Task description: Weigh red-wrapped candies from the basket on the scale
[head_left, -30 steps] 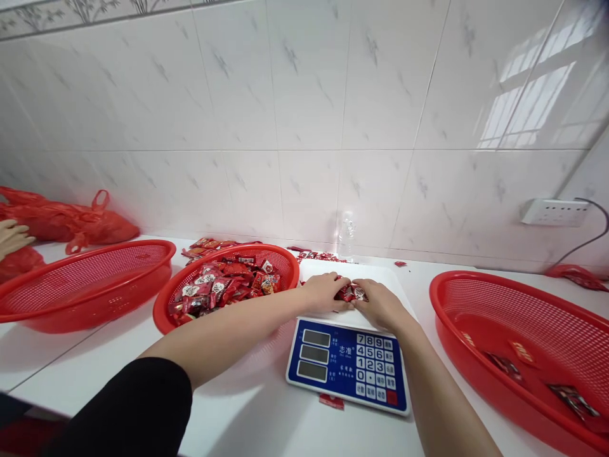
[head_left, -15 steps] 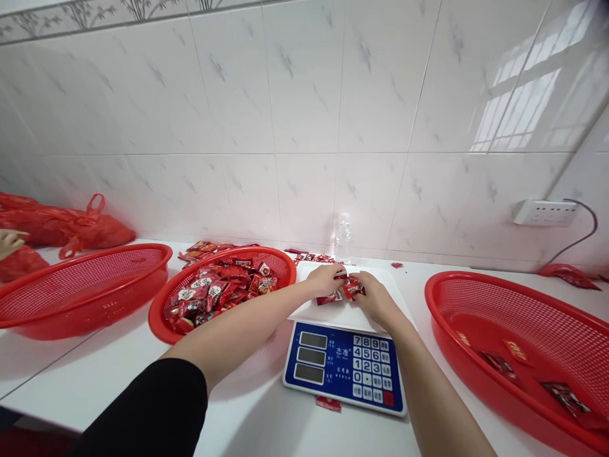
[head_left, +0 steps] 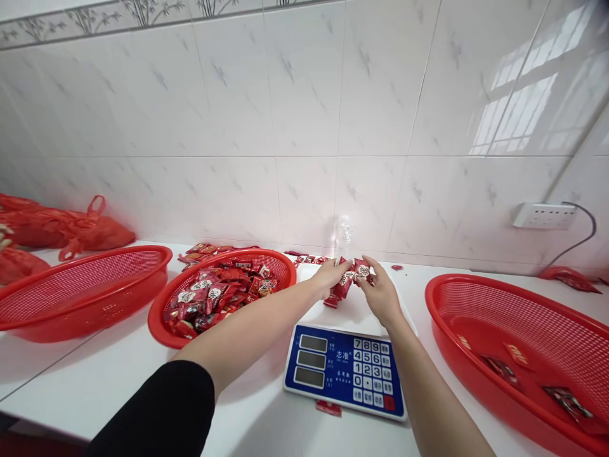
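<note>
Over the white pan of a digital scale, both my hands hold small red snack packets. My left hand has its fingers closed on packets at their left side. With thumb and fingers, my right hand pinches a red packet with a pale printed label. Several packets overlap between the hands, so I cannot tell which belong to which grip. To the left stands a red basket heaped with similar packets, partly behind my left forearm.
Another red basket stands far left, near red plastic bags and part of another person's hand. At right, a red basket holds a few packets. A clear bottle stands by the wall; a packet lies before the scale.
The packets have been lifted from the pan and gathered between my hands, their printed faces now showing. My right hand has moved slightly up and right.
</note>
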{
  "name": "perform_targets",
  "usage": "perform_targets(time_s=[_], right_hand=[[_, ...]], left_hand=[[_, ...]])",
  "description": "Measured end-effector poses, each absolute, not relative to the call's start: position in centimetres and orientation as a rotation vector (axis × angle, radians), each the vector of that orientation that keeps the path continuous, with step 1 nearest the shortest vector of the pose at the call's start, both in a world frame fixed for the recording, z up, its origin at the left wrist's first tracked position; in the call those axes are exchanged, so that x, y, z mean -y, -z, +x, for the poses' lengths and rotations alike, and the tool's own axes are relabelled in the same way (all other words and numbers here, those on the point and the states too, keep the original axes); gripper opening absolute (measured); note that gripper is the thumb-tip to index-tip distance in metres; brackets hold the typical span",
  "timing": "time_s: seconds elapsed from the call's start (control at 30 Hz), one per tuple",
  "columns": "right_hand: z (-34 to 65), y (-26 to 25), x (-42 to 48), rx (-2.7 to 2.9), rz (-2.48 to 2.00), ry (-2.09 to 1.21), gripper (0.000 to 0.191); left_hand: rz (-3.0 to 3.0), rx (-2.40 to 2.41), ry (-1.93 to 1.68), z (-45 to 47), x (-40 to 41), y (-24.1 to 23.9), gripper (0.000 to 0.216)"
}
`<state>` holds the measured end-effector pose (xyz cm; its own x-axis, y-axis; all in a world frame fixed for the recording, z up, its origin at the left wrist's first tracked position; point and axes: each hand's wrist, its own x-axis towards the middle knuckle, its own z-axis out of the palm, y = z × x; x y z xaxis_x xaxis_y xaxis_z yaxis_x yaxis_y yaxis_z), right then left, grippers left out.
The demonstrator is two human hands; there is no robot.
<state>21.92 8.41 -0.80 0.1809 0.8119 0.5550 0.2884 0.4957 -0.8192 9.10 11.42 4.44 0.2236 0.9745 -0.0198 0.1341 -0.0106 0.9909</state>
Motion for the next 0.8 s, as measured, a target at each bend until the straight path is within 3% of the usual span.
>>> perform_targets(time_s=[0.3,0.63,0.8], right_hand=[[20.9,0.0,-7.5,1.326,-0.946,-0.670,0.064],[20.6,-0.6,-7.0,1.390,-0.984,-0.620,0.065],[19.9,-0.4,-6.3,1.582,-1.086,-0.569,0.047]], left_hand=[[1.167,-0.951,-0.945,9.7,-11.1,-4.0,0.044],[1.125,-0.861,-1.057,9.3,-10.5,-5.6,0.032],[1.051,-0.909,-1.246,7.3,-12.1,-7.4,0.029]])
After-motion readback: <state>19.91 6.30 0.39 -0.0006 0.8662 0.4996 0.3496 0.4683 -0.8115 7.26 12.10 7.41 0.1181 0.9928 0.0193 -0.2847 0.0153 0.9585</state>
